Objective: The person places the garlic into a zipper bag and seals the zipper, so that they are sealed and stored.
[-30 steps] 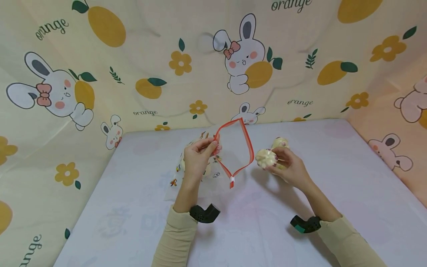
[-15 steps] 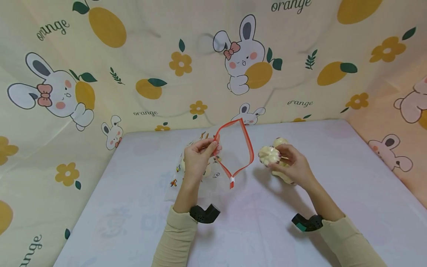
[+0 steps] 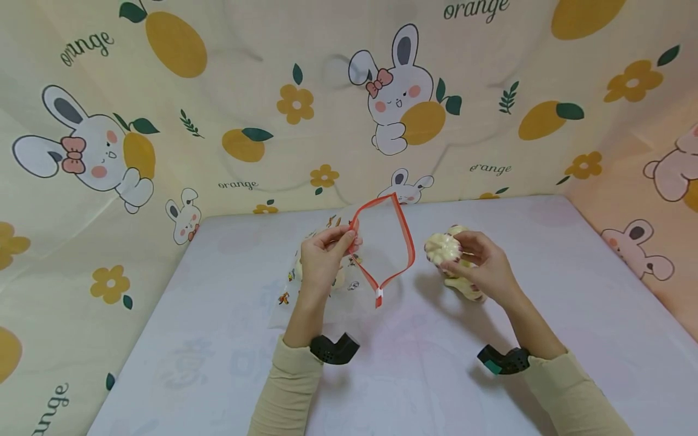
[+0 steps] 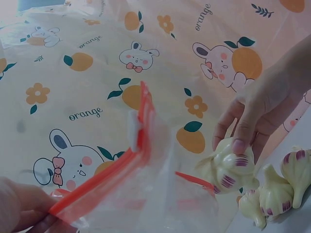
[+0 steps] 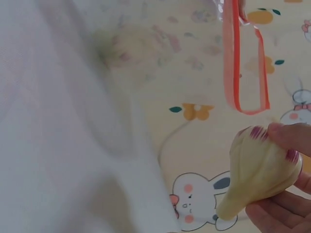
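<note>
My left hand (image 3: 322, 260) pinches the red zip edge of a clear printed zip bag (image 3: 407, 236), whose mouth gapes toward the right. A white slider sits at the near end of the zip. In my right hand (image 3: 491, 266) is a pale garlic bulb (image 3: 442, 249) with purple streaks, held between thumb and fingers just right of the bag's mouth. The left wrist view shows several more garlic bulbs (image 4: 277, 196) on the table under that hand. Blurred through the plastic, a pale bulb (image 5: 129, 48) shows inside the bag in the right wrist view.
A white-covered table (image 3: 218, 363) spreads under both hands. Behind it and at the sides hangs a cream cloth (image 3: 327, 139) printed with rabbits and oranges. Each wrist wears a black camera (image 3: 335, 349).
My right hand has shifted slightly right, bringing the garlic bulb a little away from the bag's mouth and turning it somewhat. The left hand and bag stay where they were.
</note>
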The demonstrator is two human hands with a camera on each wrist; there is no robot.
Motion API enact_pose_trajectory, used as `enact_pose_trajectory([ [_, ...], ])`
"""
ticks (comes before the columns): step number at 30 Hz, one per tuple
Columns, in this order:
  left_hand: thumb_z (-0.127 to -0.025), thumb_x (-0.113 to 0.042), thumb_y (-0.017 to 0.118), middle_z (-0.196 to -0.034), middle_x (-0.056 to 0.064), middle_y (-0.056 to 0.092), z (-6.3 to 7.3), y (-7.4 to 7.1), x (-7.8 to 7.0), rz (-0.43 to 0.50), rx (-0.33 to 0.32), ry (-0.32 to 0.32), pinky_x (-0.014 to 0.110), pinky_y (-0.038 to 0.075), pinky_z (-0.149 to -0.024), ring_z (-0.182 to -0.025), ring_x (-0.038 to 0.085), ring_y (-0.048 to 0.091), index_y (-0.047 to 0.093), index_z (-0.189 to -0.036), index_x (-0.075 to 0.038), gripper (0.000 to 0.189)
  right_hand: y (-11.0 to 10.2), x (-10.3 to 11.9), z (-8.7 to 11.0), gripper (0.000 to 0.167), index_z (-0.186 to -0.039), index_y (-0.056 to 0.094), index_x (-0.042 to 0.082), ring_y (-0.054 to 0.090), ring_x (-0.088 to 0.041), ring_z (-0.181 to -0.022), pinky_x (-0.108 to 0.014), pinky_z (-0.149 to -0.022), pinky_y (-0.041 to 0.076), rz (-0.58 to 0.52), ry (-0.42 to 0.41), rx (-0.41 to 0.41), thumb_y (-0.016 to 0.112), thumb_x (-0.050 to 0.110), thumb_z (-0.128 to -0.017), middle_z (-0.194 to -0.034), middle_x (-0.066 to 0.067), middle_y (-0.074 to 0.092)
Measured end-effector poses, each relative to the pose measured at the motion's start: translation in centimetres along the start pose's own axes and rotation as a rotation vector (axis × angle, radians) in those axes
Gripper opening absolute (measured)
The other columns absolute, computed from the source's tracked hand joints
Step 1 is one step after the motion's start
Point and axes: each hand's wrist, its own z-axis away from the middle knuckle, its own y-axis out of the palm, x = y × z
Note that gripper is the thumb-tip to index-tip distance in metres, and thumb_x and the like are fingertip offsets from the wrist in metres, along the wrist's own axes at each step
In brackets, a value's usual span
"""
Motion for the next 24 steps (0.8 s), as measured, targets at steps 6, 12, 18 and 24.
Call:
enact_pose_trajectory([
  [6,-0.089,-0.007,0.067,-0.083,0.006,0.075,0.0,0.0,-0.1,0.001,0.001,-0.013,0.017,0.06,-0.07,-0.067,0.001,0.069,0.069,-0.106,0.007,0.022,0.1,0.3,-0.1,0.05,-0.121,0.051,-0.006,0.055,0.017,-0.094,-0.001,-0.084,0.049,-0.046,-0.015,0.002,0.077,0.003,-0.079,-0.108,0.029,0.054],
  [12,-0.089,-0.006,0.067,-0.081,0.003,0.074,-0.1,0.0,0.1,0.001,0.008,-0.008,0.018,0.06,-0.071,-0.067,0.001,0.069,0.069,-0.105,0.007,0.021,0.1,0.6,-0.2,0.049,-0.12,0.051,-0.007,0.057,0.015,-0.093,0.0,-0.084,0.048,-0.085,-0.033,-0.001,0.076,0.0,-0.079,-0.106,0.03,0.057],
  [18,-0.089,-0.007,0.067,-0.079,0.0,0.073,-0.1,0.1,0.2,0.001,0.009,-0.011,0.018,0.06,-0.072,-0.068,0.001,0.069,0.069,-0.104,0.006,0.02,0.1,1.0,-0.3,0.049,-0.121,0.051,-0.006,0.056,0.014,-0.093,0.0,-0.084,0.048,-0.083,-0.023,-0.01,0.076,0.001,-0.079,-0.106,0.029,0.056],
  [24,-0.089,-0.007,0.067,-0.08,0.001,0.073,-0.1,0.0,0.1,0.001,-0.001,-0.02,0.018,0.06,-0.071,-0.067,0.001,0.07,0.07,-0.103,0.005,0.019,0.1,1.8,-0.6,0.05,-0.123,0.052,-0.005,0.056,0.011,-0.094,0.0,-0.083,0.049,-0.071,-0.031,-0.018,0.076,0.004,-0.08,-0.107,0.028,0.056],
])
